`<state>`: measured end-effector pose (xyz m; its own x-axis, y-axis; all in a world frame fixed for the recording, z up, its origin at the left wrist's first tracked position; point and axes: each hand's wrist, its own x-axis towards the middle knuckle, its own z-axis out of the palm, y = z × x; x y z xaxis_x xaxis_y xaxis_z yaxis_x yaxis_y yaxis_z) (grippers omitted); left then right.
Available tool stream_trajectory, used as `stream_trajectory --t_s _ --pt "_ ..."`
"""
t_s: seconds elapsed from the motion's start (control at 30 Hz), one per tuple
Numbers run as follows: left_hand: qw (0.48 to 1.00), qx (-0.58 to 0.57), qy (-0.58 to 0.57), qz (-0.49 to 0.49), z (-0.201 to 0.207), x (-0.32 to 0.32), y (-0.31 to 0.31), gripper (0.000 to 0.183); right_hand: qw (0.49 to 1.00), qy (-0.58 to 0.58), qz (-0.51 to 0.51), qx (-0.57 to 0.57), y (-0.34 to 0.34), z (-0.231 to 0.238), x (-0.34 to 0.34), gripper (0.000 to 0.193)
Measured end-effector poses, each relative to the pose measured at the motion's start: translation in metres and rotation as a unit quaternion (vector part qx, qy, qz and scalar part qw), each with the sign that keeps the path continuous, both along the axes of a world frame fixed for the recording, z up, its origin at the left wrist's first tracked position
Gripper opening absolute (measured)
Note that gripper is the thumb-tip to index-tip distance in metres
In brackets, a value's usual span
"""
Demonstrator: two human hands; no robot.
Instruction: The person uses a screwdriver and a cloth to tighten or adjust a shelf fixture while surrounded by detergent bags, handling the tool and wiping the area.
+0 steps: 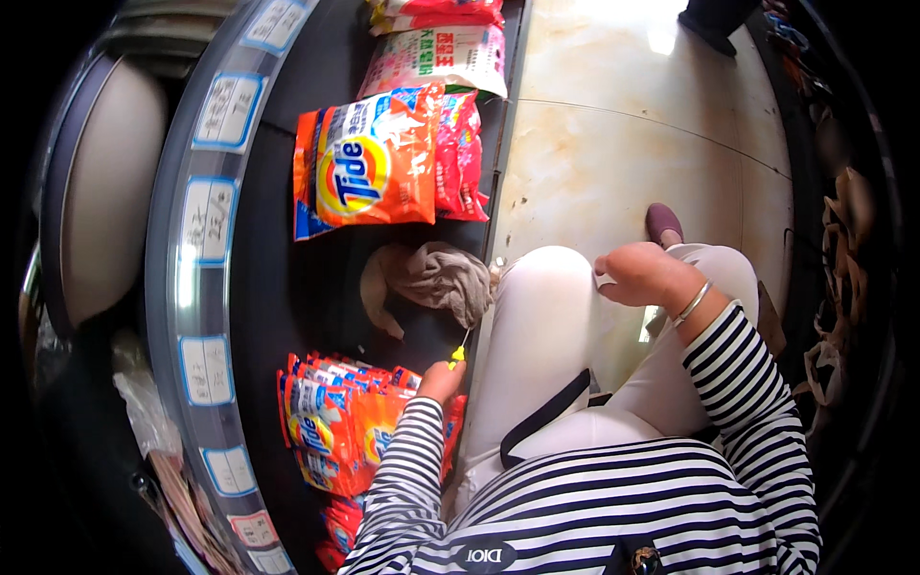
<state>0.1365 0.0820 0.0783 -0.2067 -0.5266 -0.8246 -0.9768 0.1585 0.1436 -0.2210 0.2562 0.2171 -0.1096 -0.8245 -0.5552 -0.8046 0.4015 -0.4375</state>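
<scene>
My left hand (441, 381) is closed around the yellow handle of a small screwdriver (458, 356). Its thin metal shaft points away from me, toward a crumpled beige-grey cloth (441, 278) on the dark shelf. The tip ends beside the lower edge of the cloth. Below the left wrist lie several orange detergent bags (331, 422), partly covered by my sleeve. My right hand (640, 275) rests by my knee with its fingers curled in; their inner side is hidden, so whether they hold anything does not show.
Larger orange detergent bags (369, 163) stand beyond the cloth, with a white-and-pink bag (446, 57) behind them. A curved price rail (206, 220) with labels borders the shelf on the left. Tiled floor (623, 144) lies ahead; another person's dark shoe (707, 34) is at the top.
</scene>
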Motion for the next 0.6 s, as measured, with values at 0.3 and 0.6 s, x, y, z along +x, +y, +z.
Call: stream_trajectory --t_s 0.3,0.6 --pt "0.989 0.079 -0.033 0.121 0.041 0.038 0.045 0.049 0.999 0.051 -0.003 -0.005 0.009 -0.008 0.002 0.029" --pt "0.995 -0.097 -0.019 -0.020 0.011 0.058 0.060 0.055 0.999 0.035 -0.005 -0.017 0.000 -0.011 0.010 0.027"
